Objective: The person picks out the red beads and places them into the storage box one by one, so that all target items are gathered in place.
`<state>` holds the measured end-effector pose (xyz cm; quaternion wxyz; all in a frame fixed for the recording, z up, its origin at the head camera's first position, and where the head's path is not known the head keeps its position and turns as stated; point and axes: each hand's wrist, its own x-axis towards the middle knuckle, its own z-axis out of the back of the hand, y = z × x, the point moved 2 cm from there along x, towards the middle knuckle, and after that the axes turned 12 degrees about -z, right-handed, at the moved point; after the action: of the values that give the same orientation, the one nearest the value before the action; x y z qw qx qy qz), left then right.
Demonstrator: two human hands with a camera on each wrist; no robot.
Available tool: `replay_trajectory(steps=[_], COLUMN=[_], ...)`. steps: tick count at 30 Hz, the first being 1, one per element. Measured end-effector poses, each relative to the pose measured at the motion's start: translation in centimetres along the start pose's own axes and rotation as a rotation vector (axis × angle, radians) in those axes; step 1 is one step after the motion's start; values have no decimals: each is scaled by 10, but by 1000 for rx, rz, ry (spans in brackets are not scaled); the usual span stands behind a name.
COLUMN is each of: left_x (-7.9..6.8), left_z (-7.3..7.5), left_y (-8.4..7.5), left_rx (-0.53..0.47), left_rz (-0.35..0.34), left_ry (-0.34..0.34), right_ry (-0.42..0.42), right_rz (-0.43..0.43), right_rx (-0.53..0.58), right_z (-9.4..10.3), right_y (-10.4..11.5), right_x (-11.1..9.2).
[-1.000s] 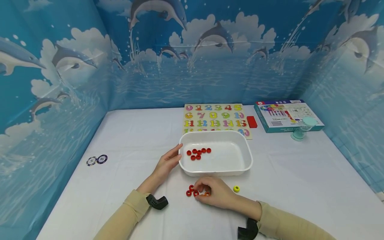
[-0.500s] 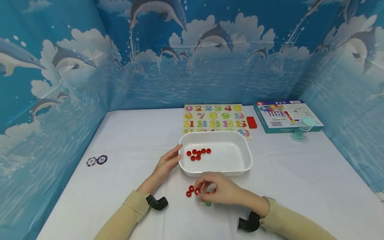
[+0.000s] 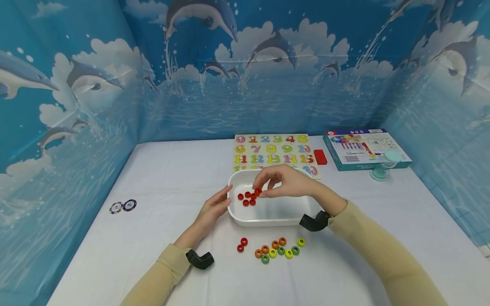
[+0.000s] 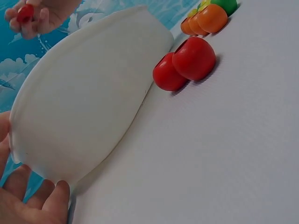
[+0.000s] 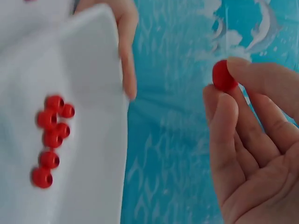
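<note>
My right hand is over the white tray, pinching a red bead between thumb and fingertips. Several other red beads lie loosely grouped inside the tray, toward its left half. At the tray's left end, my left hand rests its fairly straight fingers against the outer wall. In the left wrist view, those fingertips touch the wall from outside. Two red beads sit side by side on the cloth in front of the tray.
Orange, green and yellow beads are scattered on the white cloth right of the two red ones. Behind the tray lie a number board, a red block, a flat box and a small sand timer. Round chips lie far left.
My right hand has picked up a red bead from the cloth and carried it up over the tray, uncovering the coloured beads. My left hand stays at the tray's left end.
</note>
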<state>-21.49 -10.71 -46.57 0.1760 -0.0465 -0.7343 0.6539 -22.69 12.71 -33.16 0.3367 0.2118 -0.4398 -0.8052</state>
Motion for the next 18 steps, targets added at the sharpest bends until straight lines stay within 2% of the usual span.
replay_trajectory(steps=[5, 10, 14, 18], left_x=[0, 1, 1, 1], left_z=[2, 3, 3, 3], left_y=[4, 4, 5, 6], left_rx=[7, -2, -12, -17], left_rz=[-17, -19, -16, -5], left_ry=[6, 10, 14, 6], right_ry=[55, 131, 181, 187], right_rz=[-90, -170, -242, -284], right_rx=[-11, -89, -119, -158], right_z=[12, 8, 2, -2], right_y=[-30, -57, -76, -87], right_x=[26, 47, 54, 55])
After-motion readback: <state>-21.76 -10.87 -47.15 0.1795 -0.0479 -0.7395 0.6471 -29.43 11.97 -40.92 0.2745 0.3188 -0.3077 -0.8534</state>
